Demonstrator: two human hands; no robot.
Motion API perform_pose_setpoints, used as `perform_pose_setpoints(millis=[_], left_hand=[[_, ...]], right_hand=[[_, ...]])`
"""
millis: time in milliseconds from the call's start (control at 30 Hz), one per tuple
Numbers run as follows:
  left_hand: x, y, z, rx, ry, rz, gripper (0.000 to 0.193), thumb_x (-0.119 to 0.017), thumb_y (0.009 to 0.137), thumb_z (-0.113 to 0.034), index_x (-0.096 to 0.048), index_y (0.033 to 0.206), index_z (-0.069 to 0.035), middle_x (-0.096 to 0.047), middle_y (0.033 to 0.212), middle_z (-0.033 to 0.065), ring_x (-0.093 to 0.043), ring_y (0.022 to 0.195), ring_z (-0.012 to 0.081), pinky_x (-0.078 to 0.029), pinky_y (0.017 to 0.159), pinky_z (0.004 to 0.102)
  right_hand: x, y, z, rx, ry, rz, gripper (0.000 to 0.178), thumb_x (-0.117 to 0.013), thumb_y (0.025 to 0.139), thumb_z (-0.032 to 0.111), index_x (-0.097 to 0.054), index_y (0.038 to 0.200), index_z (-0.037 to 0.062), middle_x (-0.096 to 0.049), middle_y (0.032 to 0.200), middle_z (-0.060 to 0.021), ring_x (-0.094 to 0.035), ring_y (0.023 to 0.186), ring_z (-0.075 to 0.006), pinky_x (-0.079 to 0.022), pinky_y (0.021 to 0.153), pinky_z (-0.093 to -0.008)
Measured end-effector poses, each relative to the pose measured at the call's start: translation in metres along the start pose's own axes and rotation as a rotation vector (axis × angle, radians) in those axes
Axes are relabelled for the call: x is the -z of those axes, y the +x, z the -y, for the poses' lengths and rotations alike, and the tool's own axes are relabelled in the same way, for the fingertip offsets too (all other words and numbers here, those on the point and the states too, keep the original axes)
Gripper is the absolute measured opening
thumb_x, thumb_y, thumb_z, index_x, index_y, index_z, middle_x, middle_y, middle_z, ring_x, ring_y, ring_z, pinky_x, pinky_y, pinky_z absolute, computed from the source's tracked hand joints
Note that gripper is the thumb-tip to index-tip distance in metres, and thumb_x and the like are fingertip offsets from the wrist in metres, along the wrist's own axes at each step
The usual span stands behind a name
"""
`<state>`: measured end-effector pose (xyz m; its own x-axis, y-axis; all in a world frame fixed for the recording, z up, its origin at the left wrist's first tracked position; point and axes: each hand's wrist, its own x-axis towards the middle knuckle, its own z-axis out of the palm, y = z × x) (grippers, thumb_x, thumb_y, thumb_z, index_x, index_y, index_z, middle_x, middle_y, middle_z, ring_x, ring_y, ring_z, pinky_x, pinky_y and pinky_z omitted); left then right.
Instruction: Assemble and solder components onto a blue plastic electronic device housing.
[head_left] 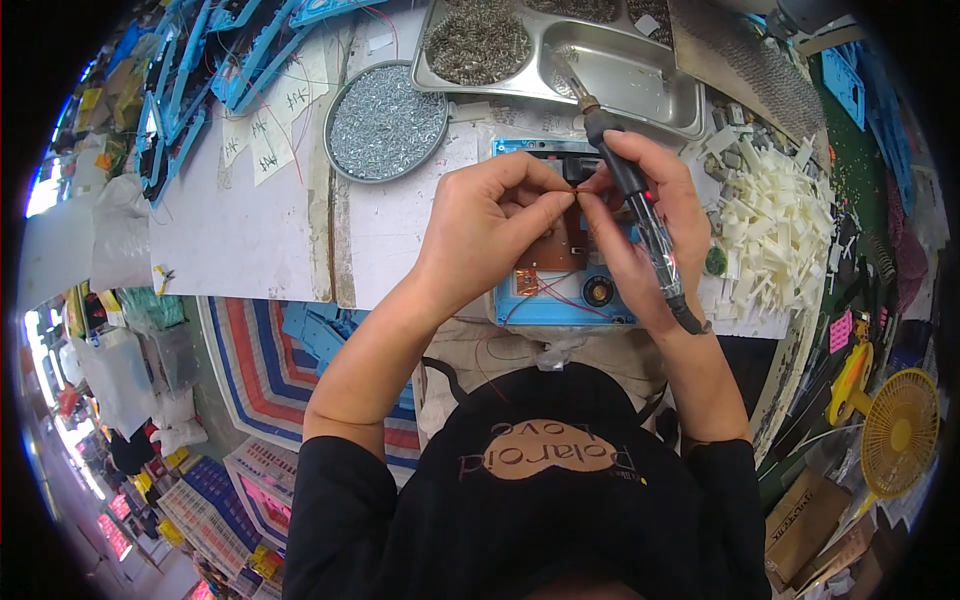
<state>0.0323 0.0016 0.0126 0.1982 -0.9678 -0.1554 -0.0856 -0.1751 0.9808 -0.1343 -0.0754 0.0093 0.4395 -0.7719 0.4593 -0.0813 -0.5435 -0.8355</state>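
Observation:
My left hand [490, 225] is closed in a pinch, its fingertips meeting those of my right hand [672, 200] at what looks like a thin red wire [577, 190]. A soldering iron [628, 172] with a black handle lies across my right hand, held in it, its metal tip pointing up and left, away from me. Under both hands sits an open light-blue plastic case [520, 313]. Inside it are a brown circuit board [548, 252], a small round black speaker [598, 291] and loose red wires [560, 293]. My fingers hide part of the case.
A round tray of small silvery metal parts [387, 122] stands left of the case. Beyond is a steel compartment tray [640, 75] with coiled metal shavings [478, 45]. White plastic pieces [775, 215] are heaped at right. Blue frames [185, 90] lie far left; a yellow fan [900, 432] stands lower right.

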Motion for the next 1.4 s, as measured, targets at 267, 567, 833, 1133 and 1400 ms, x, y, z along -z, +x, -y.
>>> perform_pose_setpoints(millis=[267, 567, 833, 1133, 1400], left_hand=[[0.004, 0.002, -0.001, -0.079, 0.115, -0.012, 0.010, -0.073, 0.094, -0.006, -0.071, 0.101, 0.001, -0.070, 0.086, 0.0018, -0.065, 0.073, 0.0060, -0.051, 0.067, 0.0205], [-0.002, 0.005, 0.002, -0.276, 0.306, -0.052, 0.007, -0.073, 0.089, -0.003, -0.069, 0.093, 0.001, -0.065, 0.095, 0.0051, -0.059, 0.078, 0.0078, -0.049, 0.069, 0.0224], [-0.015, 0.009, 0.000, -0.297, 0.352, -0.162, 0.010, -0.077, 0.078, -0.004, -0.070, 0.082, 0.003, -0.059, 0.101, 0.0130, -0.065, 0.076, 0.0246, -0.055, 0.068, 0.0354], [-0.013, 0.011, 0.004, -0.331, 0.469, -0.164, 0.006, -0.072, 0.079, 0.001, -0.067, 0.082, 0.004, -0.055, 0.102, 0.0090, -0.059, 0.078, 0.0139, -0.052, 0.066, 0.0269], [-0.012, 0.011, 0.007, -0.365, 0.484, -0.180, 0.006, -0.072, 0.079, 0.001, -0.067, 0.082, 0.003, -0.056, 0.101, 0.0089, -0.058, 0.075, 0.0127, -0.050, 0.062, 0.0254]], right_hand=[[0.002, -0.001, -0.004, 0.001, 0.005, 0.002, 0.052, -0.074, 0.078, -0.013, -0.065, 0.126, 0.0049, -0.068, 0.106, -0.0124, -0.070, 0.086, -0.0202, -0.056, 0.077, -0.0302], [0.004, -0.001, -0.004, 0.051, -0.059, 0.005, 0.050, -0.075, 0.077, -0.012, -0.065, 0.124, 0.0035, -0.069, 0.104, -0.0130, -0.068, 0.087, -0.0253, -0.055, 0.077, -0.0314], [0.053, -0.021, 0.000, 0.088, -0.085, -0.002, 0.041, -0.077, 0.083, -0.004, -0.064, 0.122, 0.0011, -0.068, 0.100, -0.0134, -0.064, 0.083, -0.0221, -0.051, 0.072, -0.0312], [0.088, -0.040, 0.006, 0.170, -0.069, 0.127, 0.032, -0.078, 0.083, 0.001, -0.064, 0.111, -0.0018, -0.064, 0.079, -0.0110, -0.058, 0.066, -0.0203, -0.046, 0.061, -0.0306], [0.079, -0.035, 0.005, 0.216, -0.121, 0.212, 0.031, -0.079, 0.079, 0.003, -0.066, 0.107, -0.0001, -0.066, 0.076, -0.0104, -0.060, 0.060, -0.0225, -0.046, 0.055, -0.0316]])
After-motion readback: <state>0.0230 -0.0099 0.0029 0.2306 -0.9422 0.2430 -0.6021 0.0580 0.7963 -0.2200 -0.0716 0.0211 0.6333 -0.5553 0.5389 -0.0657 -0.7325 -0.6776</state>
